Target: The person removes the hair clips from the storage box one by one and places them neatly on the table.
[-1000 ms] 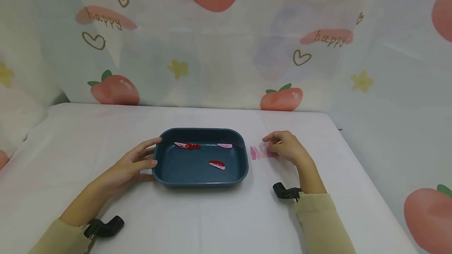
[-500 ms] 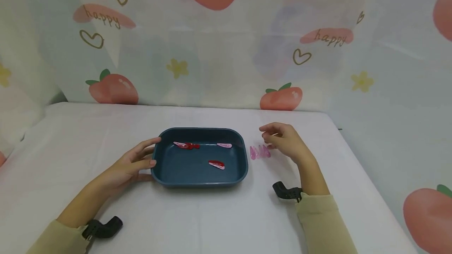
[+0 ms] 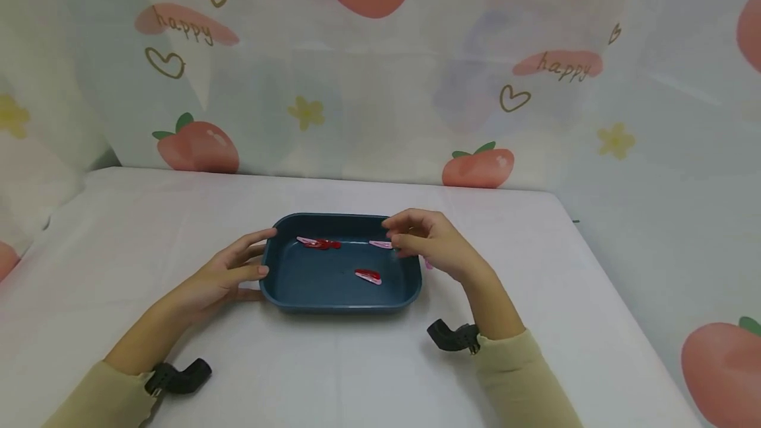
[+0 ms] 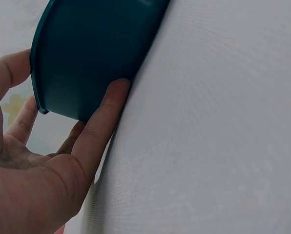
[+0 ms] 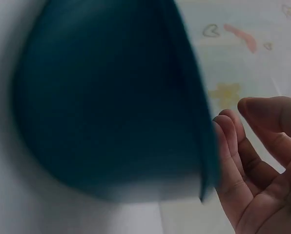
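My left hand [image 3: 226, 274] rests against the left end of a dark blue tray [image 3: 333, 310], fingers spread along its outer wall and rim. In the left wrist view, one fingertip presses the tray wall [image 4: 87, 63] low down, close to the tablecloth. Over the tray's right end hovers my right hand [image 3: 436, 243], near a pink hair clip [image 3: 379, 244] inside. Its fingers are loosely bent with nothing between them in the right wrist view. Red and pink hair clips [image 3: 368, 276] lie in the tray's front half; others, red and pink [image 3: 321, 244], lie at its back left.
Part of a pink hair clip [image 3: 428, 263] shows on the table just right of the tray; the right hand hides the others there. White cloth [image 3: 333, 368] covers the table. A printed curtain [image 3: 380, 84] hangs behind it.
My right hand has let go of a pink hair clip at the row on the table, lifted, and moved left over the tray. The left hand stays against the tray.
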Demonstrator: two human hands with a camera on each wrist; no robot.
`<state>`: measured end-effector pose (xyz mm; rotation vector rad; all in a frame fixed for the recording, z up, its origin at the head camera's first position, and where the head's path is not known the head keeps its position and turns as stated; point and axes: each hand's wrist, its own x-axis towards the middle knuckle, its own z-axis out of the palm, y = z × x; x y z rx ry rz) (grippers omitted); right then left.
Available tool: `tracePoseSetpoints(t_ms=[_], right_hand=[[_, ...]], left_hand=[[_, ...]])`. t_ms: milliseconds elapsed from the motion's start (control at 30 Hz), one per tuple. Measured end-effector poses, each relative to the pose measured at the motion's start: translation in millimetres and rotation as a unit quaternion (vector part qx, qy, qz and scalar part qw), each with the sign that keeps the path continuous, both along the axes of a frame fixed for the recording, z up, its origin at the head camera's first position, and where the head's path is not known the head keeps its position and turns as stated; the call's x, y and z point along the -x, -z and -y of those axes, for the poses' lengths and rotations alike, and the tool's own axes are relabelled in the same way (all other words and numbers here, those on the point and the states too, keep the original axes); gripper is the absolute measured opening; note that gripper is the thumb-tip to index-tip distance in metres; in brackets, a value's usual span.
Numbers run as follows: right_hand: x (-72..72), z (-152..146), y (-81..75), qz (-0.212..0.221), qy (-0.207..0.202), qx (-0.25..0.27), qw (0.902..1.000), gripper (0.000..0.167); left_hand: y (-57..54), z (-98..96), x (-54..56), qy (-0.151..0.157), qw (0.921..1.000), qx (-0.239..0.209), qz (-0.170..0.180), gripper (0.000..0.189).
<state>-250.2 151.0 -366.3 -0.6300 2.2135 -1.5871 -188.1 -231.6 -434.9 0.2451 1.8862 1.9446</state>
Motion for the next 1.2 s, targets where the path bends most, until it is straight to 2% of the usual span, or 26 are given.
tracePoseSetpoints(t_ms=[133, 300, 467, 633, 900, 1133, 1200], right_hand=[[-1.8, 25, 6.4, 0.006, -0.026, -0.024, 0.9994, 0.03], [-3.3, 43, 15.8, -0.052, -0.027, -0.098, 0.9934, 0.024], [-7.9, 50, 25.0, -0.117, -0.006, -0.152, 0.9813, 0.02], [-12.6, 56, 27.6, -0.154, -0.004, -0.196, 0.9684, 0.024], [-14.0, 62, 28.6, -0.162, -0.014, -0.244, 0.956, 0.028], [-16.3, 63, 32.3, -0.185, -0.037, -0.3, 0.9351, 0.029], [-16.9, 63, 32.5, -0.19, -0.044, -0.305, 0.932, 0.029]], left_hand=[[-0.1, -0.3, -0.4, -0.001, 1.0, -0.002, -0.001, 0.065], [1.0, -2.5, -0.2, 0.004, 1.0, 0.003, -0.001, 0.065], [2.3, -2.5, -0.6, 0.004, 1.0, 0.006, 0.001, 0.065], [1.7, -0.3, -0.4, -0.001, 1.0, 0.009, 0.0, 0.064], [1.6, 1.1, -0.7, -0.004, 0.9999, 0.011, -0.005, 0.064], [0.5, -0.2, -1.0, -0.005, 0.9999, 0.014, -0.003, 0.064], [0.5, -0.4, -0.9, -0.004, 0.9999, 0.014, -0.002, 0.064]])
